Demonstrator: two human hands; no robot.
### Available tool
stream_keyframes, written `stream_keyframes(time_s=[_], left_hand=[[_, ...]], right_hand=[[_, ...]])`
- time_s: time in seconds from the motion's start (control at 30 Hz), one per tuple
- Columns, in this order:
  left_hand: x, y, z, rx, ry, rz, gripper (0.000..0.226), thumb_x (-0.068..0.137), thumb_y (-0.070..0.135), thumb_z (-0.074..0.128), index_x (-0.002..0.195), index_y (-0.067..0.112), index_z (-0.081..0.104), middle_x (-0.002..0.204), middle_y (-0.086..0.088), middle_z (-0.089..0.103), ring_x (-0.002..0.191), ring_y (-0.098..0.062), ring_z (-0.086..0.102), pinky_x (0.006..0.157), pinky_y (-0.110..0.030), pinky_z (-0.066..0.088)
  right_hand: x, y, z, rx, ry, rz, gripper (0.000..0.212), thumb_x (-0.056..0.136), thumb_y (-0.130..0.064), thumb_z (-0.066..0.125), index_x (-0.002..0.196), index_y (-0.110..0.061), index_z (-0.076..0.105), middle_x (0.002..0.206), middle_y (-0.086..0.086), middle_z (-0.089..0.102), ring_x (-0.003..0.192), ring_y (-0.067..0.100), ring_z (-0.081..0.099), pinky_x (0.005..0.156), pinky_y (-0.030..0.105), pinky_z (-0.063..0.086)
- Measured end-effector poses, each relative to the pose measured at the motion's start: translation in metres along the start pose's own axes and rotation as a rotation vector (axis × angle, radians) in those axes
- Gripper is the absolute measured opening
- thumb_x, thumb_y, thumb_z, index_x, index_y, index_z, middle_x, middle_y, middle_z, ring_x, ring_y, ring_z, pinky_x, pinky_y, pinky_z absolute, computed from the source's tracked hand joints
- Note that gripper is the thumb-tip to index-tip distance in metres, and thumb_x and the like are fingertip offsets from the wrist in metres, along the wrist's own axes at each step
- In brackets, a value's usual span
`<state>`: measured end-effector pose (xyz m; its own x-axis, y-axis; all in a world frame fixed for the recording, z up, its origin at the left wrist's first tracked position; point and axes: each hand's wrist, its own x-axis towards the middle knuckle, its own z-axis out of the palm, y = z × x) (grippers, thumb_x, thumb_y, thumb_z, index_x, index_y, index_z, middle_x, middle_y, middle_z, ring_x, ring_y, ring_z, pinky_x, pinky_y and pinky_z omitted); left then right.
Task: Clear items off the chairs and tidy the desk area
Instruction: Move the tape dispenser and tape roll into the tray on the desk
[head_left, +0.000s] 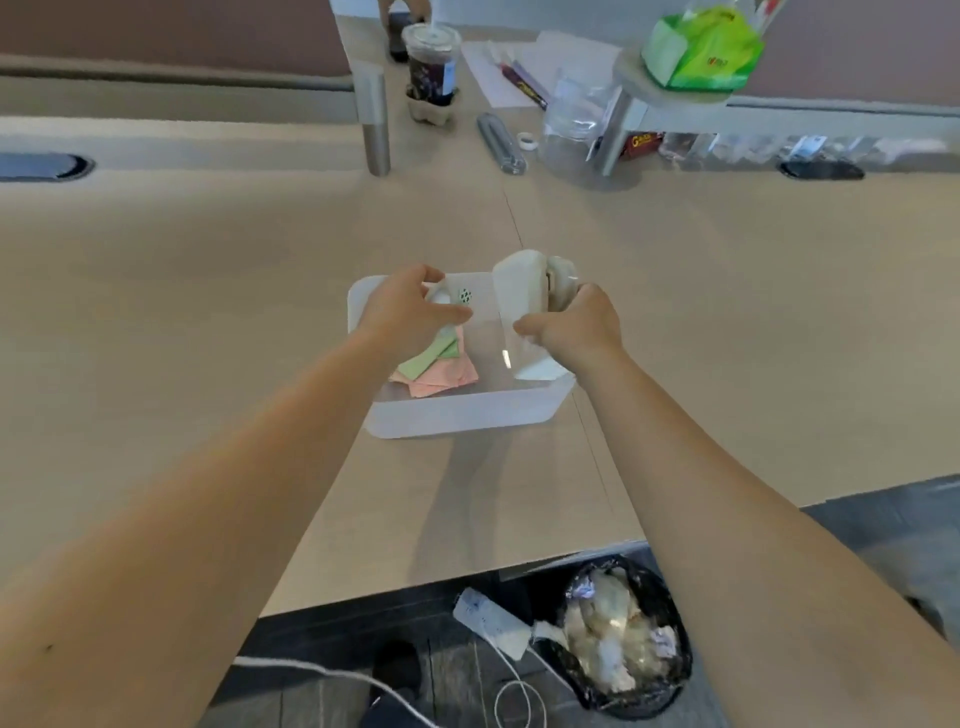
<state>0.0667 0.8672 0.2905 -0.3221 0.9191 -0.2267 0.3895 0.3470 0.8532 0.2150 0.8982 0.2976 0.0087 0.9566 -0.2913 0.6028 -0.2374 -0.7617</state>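
A translucent white bin (457, 413) sits on the beige desk (208, 291) in front of me. Pink and green folded papers (441, 371) lie in its left half. My left hand (410, 312) hovers over the bin's back left part, fingers curled on a small white object (449, 297) with a green dotted mark. My right hand (576, 325) grips a cream-coloured device with a round part (524, 291), held upright over the bin's right side.
At the back stand an iced drink cup (431, 67) in a cardboard holder, a metal post (375, 119), a clear plastic jar (571, 130), papers and a green bag (701, 47) on a riser. Below the desk edge are a bin with a black liner (628, 634), a power strip (488, 621) and white cables.
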Motion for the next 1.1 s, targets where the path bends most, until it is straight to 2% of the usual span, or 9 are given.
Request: stream_keyframes(time_s=[0.13,0.2,0.33,0.63,0.73,0.8,0.9,1.0,1.1], left_hand=[[0.018,-0.007,-0.006,0.051,-0.078,-0.017,0.052,0.078,0.021,0.067,0.126,0.011,0.047,0.128,-0.012,0.053,0.117,-0.026,0.051,0.095,-0.032,0.041],[0.026,-0.01,-0.008,0.09,-0.115,-0.021,0.053,0.078,0.023,0.067,0.126,0.012,0.047,0.129,-0.012,0.053,0.118,-0.026,0.049,0.094,-0.03,0.039],[0.035,-0.016,-0.013,0.164,-0.173,-0.002,0.052,0.079,0.027,0.067,0.126,0.014,0.048,0.129,-0.01,0.052,0.118,-0.024,0.048,0.083,-0.024,0.034],[0.047,-0.034,-0.012,0.244,-0.257,0.043,0.052,0.078,0.025,0.067,0.125,0.014,0.047,0.133,-0.008,0.049,0.119,-0.025,0.048,0.084,-0.026,0.036],[0.049,-0.037,-0.011,0.267,-0.26,0.05,0.052,0.079,0.024,0.066,0.126,0.015,0.046,0.133,-0.007,0.048,0.12,-0.025,0.047,0.083,-0.025,0.034],[0.047,-0.036,-0.01,0.268,-0.256,0.067,0.051,0.079,0.024,0.066,0.126,0.015,0.046,0.133,-0.007,0.048,0.12,-0.025,0.046,0.083,-0.025,0.033],[0.045,-0.034,-0.009,0.286,-0.24,0.113,0.052,0.079,0.022,0.066,0.126,0.016,0.046,0.133,-0.007,0.049,0.121,-0.024,0.046,0.088,-0.027,0.036],[0.045,-0.031,-0.005,0.353,-0.245,0.161,0.055,0.078,0.022,0.067,0.128,0.015,0.045,0.134,-0.009,0.046,0.122,-0.025,0.044,0.087,-0.026,0.034],[0.044,-0.026,0.004,0.461,-0.293,0.204,0.056,0.079,0.021,0.065,0.13,0.014,0.043,0.135,-0.012,0.041,0.123,-0.027,0.042,0.092,-0.029,0.036]], right_hand=[[0.008,-0.008,0.023,-0.13,-0.019,0.015,0.026,0.072,-0.012,0.067,0.088,-0.014,0.047,0.069,-0.004,0.044,0.081,0.022,0.049,0.049,0.024,0.033],[0.011,-0.008,0.033,-0.229,-0.025,0.047,0.023,0.074,-0.014,0.066,0.083,-0.013,0.044,0.075,0.001,0.048,0.082,0.026,0.05,0.058,0.027,0.034],[0.019,-0.002,0.05,-0.433,0.025,0.065,0.03,0.079,-0.014,0.063,0.106,-0.006,0.052,0.105,0.012,0.063,0.102,0.031,0.06,0.068,0.025,0.035],[0.045,0.012,0.07,-0.658,0.055,0.134,0.05,0.081,-0.009,0.061,0.125,0.001,0.038,0.129,0.016,0.05,0.117,0.033,0.053,0.086,0.036,0.046],[0.044,0.009,0.068,-0.699,0.09,0.066,0.054,0.084,-0.01,0.062,0.128,0.001,0.034,0.134,0.016,0.044,0.12,0.031,0.05,0.08,0.035,0.044],[0.041,0.001,0.061,-0.661,0.134,-0.025,0.05,0.086,-0.011,0.059,0.128,-0.001,0.035,0.134,0.015,0.044,0.122,0.031,0.046,0.087,0.037,0.043],[0.03,-0.014,0.043,-0.42,0.212,-0.136,0.037,0.087,-0.015,0.052,0.123,-0.005,0.045,0.122,0.011,0.054,0.113,0.029,0.051,0.088,0.034,0.042],[0.017,-0.017,0.026,-0.159,0.233,-0.14,0.028,0.085,-0.017,0.052,0.112,-0.008,0.054,0.079,-0.007,0.051,0.089,0.02,0.052,0.073,0.026,0.04],[0.01,-0.009,0.012,-0.037,0.251,-0.089,0.021,0.084,-0.017,0.052,0.104,-0.012,0.058,0.07,-0.013,0.046,0.079,0.015,0.049,0.057,0.016,0.035]])
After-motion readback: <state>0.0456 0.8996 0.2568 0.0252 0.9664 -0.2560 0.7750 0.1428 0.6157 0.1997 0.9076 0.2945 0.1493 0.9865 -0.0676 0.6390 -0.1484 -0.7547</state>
